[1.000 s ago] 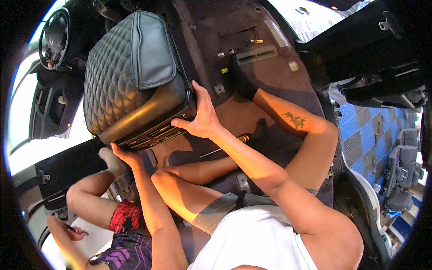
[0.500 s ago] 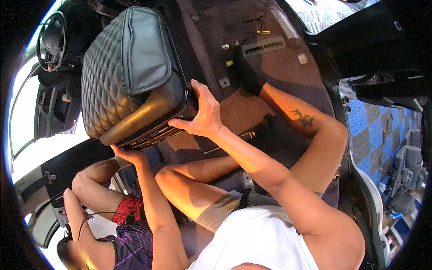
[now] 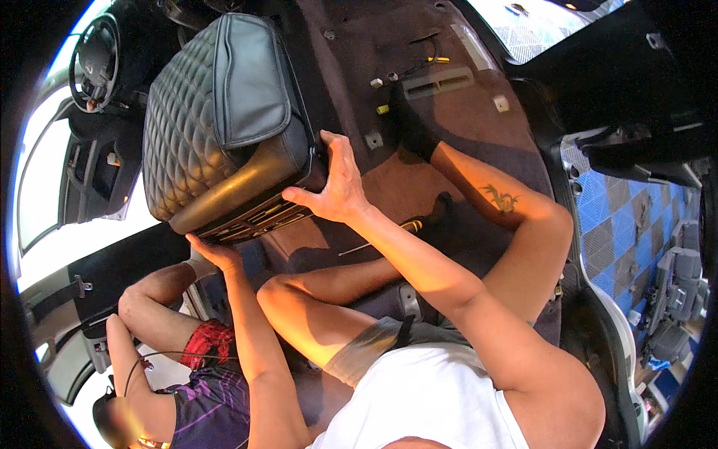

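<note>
A black quilted car seat part [image 3: 191,131] with a smooth flap pocket [image 3: 254,82] stands tilted in front of me at the upper left. Its lower end, with a slotted dark underside [image 3: 262,223], faces me. My right hand [image 3: 336,183] grips the right lower corner, thumb on the near edge and fingers along the side. At the left lower corner is my left hand [image 3: 218,253], closed against the edge from below; its fingers are partly hidden by the part.
Brown carpet [image 3: 359,179] covers the car floor, with metal brackets [image 3: 373,141], loose connectors [image 3: 383,109] and a vent [image 3: 438,82]. A screwdriver [image 3: 411,227] lies near my legs. Another person [image 3: 209,396] is at the lower left by the open door. A steering wheel [image 3: 95,63] is far left.
The seat part has shifted slightly to the right and turned a little, with both my hands still on it. The other person's position is nearly the same.
</note>
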`<state>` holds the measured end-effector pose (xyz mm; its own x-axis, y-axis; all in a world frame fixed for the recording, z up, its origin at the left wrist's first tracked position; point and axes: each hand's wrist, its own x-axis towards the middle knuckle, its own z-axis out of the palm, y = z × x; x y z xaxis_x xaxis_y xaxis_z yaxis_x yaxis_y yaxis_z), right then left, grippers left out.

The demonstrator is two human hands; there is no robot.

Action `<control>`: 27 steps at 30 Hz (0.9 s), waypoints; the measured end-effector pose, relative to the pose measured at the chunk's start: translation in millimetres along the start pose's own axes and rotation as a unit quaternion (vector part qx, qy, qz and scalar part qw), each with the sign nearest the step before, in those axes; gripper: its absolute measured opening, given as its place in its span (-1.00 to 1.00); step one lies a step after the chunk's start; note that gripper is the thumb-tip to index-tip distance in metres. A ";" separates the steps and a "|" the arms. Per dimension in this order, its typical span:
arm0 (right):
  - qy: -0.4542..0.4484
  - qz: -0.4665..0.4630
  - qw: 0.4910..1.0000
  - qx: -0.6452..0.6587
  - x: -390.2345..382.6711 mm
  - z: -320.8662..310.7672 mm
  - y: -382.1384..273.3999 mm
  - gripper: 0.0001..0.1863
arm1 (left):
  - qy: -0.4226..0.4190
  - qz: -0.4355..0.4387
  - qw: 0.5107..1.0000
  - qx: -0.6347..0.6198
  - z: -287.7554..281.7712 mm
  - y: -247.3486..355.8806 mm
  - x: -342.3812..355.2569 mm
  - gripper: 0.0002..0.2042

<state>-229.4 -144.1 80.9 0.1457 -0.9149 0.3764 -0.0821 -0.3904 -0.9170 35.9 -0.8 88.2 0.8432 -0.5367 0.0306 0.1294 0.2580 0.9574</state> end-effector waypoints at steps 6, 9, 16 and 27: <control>0.034 0.001 0.996 0.077 -0.5 -3.1 -4.7 0.20 | -0.018 0.016 1.000 0.003 16.5 9.5 -6.2 -0.40; 0.018 0.032 0.997 0.062 -0.7 -0.5 -4.4 0.21 | -0.023 0.002 1.000 -0.007 19.4 15.1 -8.7 -0.42; 0.005 0.053 0.997 0.054 -3.0 0.2 -11.1 0.15 | -0.015 -0.019 0.999 -0.024 -1.2 7.4 -7.3 -0.43; -0.013 0.089 0.993 0.082 -5.0 3.0 -20.5 -0.07 | 0.037 0.053 0.998 0.010 -12.4 -10.4 -4.1 -0.63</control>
<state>-225.4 -131.2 97.5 0.1695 -0.9642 0.2041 0.0520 -0.1981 -0.9788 37.5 8.6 74.6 0.8879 -0.4464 0.1115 0.0273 0.2930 0.9557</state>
